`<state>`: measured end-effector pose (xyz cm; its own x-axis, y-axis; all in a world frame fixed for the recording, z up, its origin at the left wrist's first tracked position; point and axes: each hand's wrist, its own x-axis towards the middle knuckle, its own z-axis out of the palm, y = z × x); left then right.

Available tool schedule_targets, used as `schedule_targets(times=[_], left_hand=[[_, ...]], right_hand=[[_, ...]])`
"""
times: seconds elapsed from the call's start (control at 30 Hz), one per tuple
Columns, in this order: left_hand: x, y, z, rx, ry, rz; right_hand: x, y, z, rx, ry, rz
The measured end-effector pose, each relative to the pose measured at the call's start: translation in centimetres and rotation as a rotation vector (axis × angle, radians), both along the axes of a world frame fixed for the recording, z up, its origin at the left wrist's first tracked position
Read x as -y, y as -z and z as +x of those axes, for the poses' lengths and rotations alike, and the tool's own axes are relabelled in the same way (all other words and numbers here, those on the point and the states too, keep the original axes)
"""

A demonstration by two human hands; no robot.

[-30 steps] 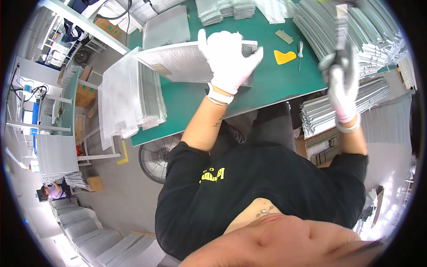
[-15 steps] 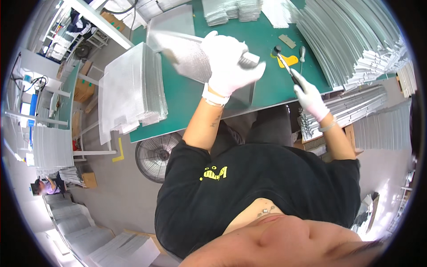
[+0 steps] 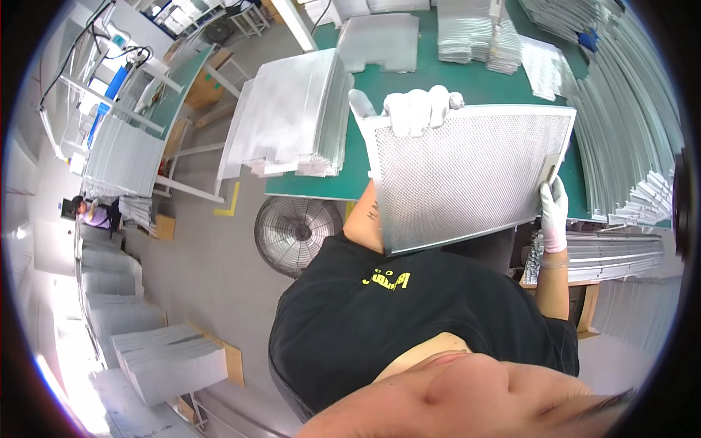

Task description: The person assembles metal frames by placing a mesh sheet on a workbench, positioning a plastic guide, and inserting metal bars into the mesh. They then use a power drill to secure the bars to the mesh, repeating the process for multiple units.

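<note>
A framed metal mesh filter panel (image 3: 467, 175) is held up in front of me, tilted above the front edge of the green worktable (image 3: 409, 82). My left hand (image 3: 420, 109), in a white glove, grips its upper edge near the upper left corner, fingers curled over the front. At the panel's right edge, my gloved right hand (image 3: 554, 215) closes on the frame just below a small pale latch-like piece (image 3: 550, 170). The panel covers much of the table; no hammer shows in this view.
Stacked mesh sheets (image 3: 288, 109) stand on the table's left, with a flat panel (image 3: 380, 42) behind. Long rows of metal frames (image 3: 621, 124) fill the right side. A floor fan (image 3: 301, 232) stands below the table. A person (image 3: 95, 213) is far off at left.
A blurred panel was at my left hand; now it is raised upright facing me. My right hand held a small hammer over the table and now grips the panel's right edge. The view has shifted.
</note>
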<state>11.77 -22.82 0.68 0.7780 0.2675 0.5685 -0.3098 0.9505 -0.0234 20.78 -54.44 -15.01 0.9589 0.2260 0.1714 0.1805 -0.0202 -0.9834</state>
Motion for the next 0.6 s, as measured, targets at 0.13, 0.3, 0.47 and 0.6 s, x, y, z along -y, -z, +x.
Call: schedule_targets(times=[0.13, 0.3, 0.47, 0.6], left_hand=[[0.3, 0.5, 1.4, -0.061, 0.003, 0.015], [-4.6, 5.5, 2.3, -0.002, 0.028, 0.265], [-7.1, 8.6, 1.3, -0.098, -0.077, 0.378], [-6.6, 10.3, 1.7, -0.221, -0.052, 0.384]], right_hand=[[5.1, -1.5, -4.0, 0.095, 0.174, 0.159], [9.7, -16.2, -8.0, 0.580, 0.789, 0.073], [16.1, -31.4, -9.0, 1.036, 0.932, -0.373], [32.6, -42.0, -2.2, 1.216, 0.680, -0.845]])
